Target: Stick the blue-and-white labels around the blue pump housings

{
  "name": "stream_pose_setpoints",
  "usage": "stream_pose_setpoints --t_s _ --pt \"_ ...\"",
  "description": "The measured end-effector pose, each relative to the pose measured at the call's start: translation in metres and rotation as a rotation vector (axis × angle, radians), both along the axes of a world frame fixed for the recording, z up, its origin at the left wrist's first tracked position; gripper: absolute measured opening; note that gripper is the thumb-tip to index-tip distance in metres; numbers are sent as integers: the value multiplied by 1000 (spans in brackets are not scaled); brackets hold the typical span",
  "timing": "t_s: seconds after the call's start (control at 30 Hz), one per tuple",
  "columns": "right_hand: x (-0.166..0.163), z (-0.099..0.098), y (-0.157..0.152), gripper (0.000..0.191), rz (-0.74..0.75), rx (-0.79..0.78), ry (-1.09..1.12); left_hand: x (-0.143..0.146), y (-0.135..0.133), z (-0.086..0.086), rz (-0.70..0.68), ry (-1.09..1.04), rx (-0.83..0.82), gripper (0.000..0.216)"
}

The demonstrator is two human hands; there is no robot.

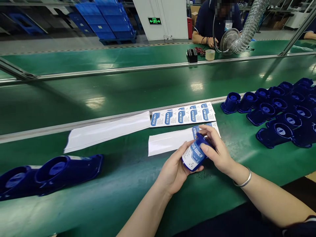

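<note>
A blue plastic housing (195, 154) with a white and blue label on its side sits between both my hands, low in the middle of the head view. My left hand (174, 171) cups it from below with curled fingers. My right hand (216, 148) is wrapped over its top, thumb pressing on the label. Just beyond lie two label sheets: a nearer one (170, 141), mostly bare backing, and a farther one (182, 115) with several blue labels left on it.
Many blue housings (278, 110) are heaped at the right on the green bench. Two more (49, 172) lie at the left. A metal rail (74, 124) borders a green conveyor. Across it a co-worker (217, 23) sits by a fan, hose and tape roll (210, 54).
</note>
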State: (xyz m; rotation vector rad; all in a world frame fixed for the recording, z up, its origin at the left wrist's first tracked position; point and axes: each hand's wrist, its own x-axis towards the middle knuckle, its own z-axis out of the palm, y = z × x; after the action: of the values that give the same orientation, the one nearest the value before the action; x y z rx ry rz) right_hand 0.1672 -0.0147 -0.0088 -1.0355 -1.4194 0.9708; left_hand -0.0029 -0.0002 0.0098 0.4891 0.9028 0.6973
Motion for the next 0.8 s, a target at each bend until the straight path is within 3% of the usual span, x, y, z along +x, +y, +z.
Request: stream_pose_setpoints --t_s 0.13,0.37,0.57,0.8 --pt "1 7 -2 47 64 121 -101 -2 1 -3 39 -34 25 30" --pt "2 11 1 46 111 155 -190 -3 1 -5 190 -24 203 29" --pt "2 10 0 42 99 174 -186 -2 -1 -5 148 8 265 29" --pt "-2 10 0 37 28 88 -158 -2 -7 -6 18 423 718 44"
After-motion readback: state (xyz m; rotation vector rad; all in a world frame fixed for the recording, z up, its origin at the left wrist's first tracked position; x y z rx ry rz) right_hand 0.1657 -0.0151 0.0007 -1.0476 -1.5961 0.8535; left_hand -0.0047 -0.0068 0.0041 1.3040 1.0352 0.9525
